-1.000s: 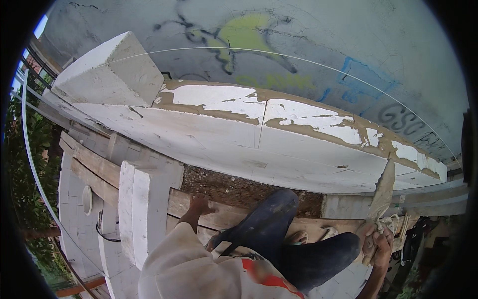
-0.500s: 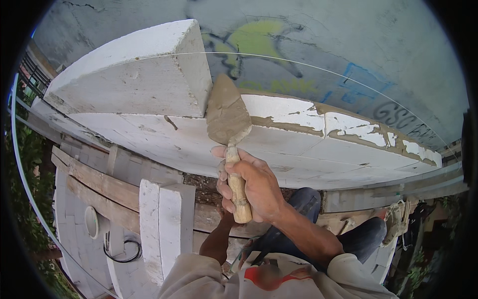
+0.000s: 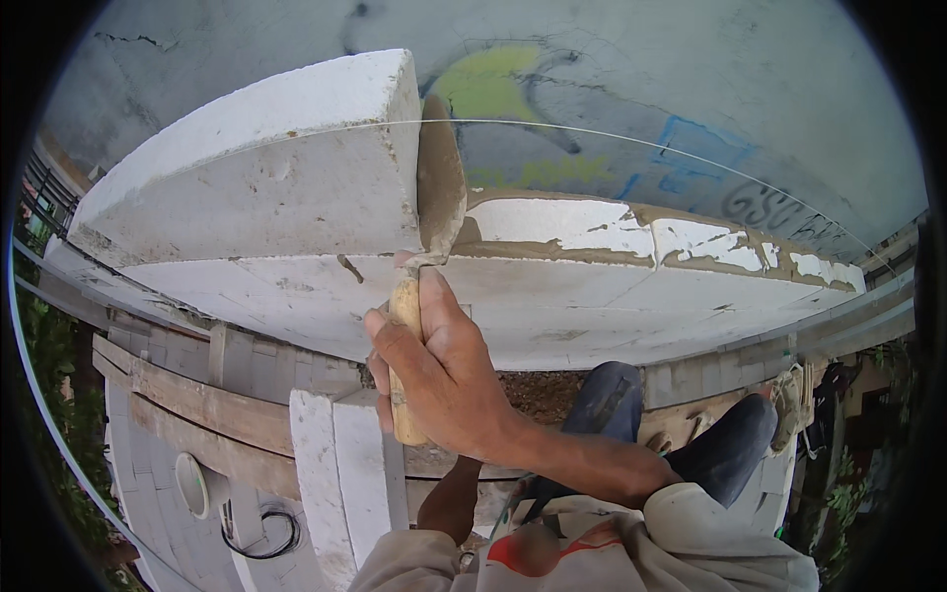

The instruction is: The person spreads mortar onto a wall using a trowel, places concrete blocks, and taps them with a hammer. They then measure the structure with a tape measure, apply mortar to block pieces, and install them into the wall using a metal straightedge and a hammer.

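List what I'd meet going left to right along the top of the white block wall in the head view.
Raised white block → upright trowel blade at that block's right end → mortar-streaked top of the lower course.

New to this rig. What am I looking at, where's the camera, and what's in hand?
No machine: these are a person's bare hands. The only view comes from a wide fisheye camera on the person's head, looking down, so straight edges bend. The right hand grips the handle of a trowel, its brownish blade next to the end of a large white block. That block sits on a white block wall, whose top, to the right, carries patchy mortar. The left hand is hidden behind the right forearm.
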Demonstrator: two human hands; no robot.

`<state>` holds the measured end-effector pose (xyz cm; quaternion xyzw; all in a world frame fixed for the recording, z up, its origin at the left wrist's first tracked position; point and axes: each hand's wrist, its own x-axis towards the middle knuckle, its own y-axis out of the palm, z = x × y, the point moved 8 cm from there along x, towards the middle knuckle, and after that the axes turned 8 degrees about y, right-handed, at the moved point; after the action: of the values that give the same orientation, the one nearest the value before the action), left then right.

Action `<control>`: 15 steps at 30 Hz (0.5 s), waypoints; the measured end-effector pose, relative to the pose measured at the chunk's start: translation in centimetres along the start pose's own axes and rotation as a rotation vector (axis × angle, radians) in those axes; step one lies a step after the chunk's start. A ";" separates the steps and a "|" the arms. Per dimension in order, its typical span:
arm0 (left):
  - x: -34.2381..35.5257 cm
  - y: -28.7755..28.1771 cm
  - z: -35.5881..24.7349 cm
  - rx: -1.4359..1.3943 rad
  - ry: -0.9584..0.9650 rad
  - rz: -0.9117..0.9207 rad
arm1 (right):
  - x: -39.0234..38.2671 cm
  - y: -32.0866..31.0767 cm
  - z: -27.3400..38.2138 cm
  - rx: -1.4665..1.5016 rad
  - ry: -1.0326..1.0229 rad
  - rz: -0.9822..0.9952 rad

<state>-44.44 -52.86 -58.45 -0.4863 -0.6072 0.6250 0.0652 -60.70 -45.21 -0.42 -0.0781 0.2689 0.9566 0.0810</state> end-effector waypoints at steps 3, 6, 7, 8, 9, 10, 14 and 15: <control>-0.1 0.8 0.0 0.024 0.008 -0.039 | 0.4 1.3 0.7 -0.043 -0.115 0.011; -0.7 1.8 0.7 0.055 0.003 -0.077 | 0.9 2.8 0.3 -0.212 -0.163 0.024; -0.4 1.6 0.5 0.066 0.009 -0.105 | 0.7 3.5 0.3 -0.305 -0.279 -0.007; -0.4 1.6 1.0 0.085 0.001 -0.131 | 0.4 4.5 0.4 -0.398 -0.470 -0.047; -0.5 1.6 1.7 0.112 -0.003 -0.162 | -0.1 5.4 0.4 -0.491 -0.663 -0.113; -0.1 1.4 1.3 0.130 0.009 -0.184 | -0.1 5.3 -0.8 -0.498 -0.663 -0.132; 0.3 0.8 1.6 0.076 0.041 -0.116 | -0.7 4.4 -7.0 -0.565 -0.304 0.030; 0.6 0.5 1.0 0.055 0.054 -0.094 | -1.3 3.0 -8.7 -0.550 -0.166 0.084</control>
<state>-45.16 -53.30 -59.41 -0.4722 -0.6100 0.6241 0.1240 -59.10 -52.47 -5.99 -0.0073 -0.0050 0.9992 0.0389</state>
